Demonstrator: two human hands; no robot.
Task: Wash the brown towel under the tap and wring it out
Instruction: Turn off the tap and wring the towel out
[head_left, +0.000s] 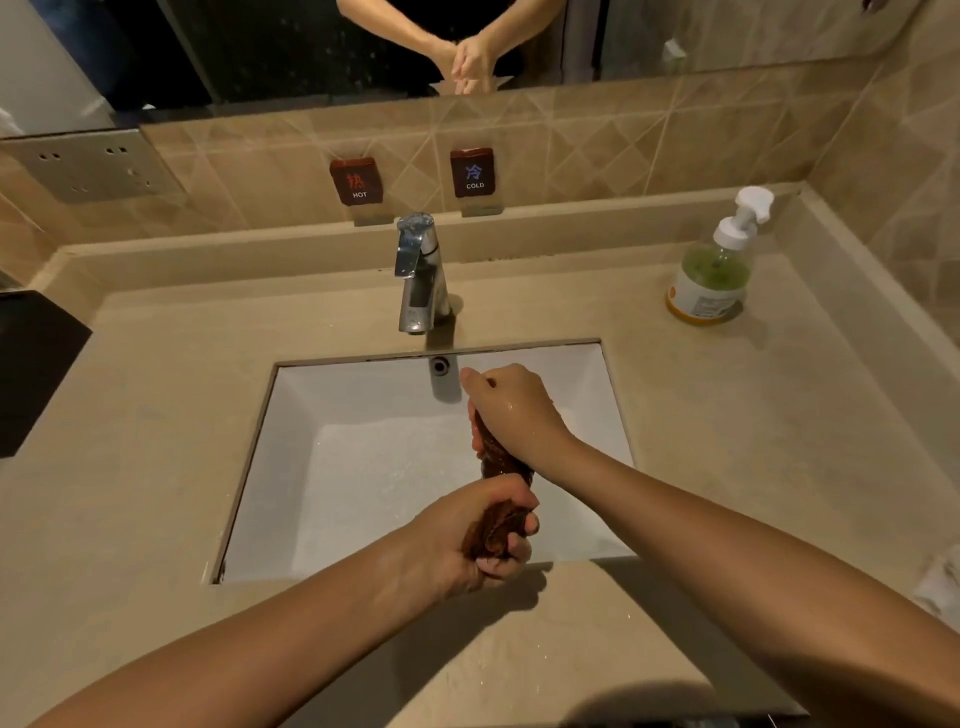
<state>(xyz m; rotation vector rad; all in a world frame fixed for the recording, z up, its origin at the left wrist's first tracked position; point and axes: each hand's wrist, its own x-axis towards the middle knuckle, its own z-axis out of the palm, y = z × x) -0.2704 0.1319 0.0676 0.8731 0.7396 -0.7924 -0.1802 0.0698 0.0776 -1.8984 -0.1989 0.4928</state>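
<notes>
The brown towel (503, 467) is twisted into a tight, wet roll over the white sink (363, 457). My right hand (514, 410) grips its far end, just below the overflow hole. My left hand (467, 540) grips the near end over the sink's front edge, with the cloth bunched in its curled fingers. The chrome tap (418, 275) stands behind the basin, and no water stream shows under its spout. Droplets glisten on my right hand and on the basin floor.
A pump bottle of green soap (714, 270) stands at the back right of the beige counter (156, 415). HOT (355, 181) and COLD (472, 173) signs hang on the tiled wall. A black box (31, 364) sits at the left edge. A white cloth (940, 582) lies far right.
</notes>
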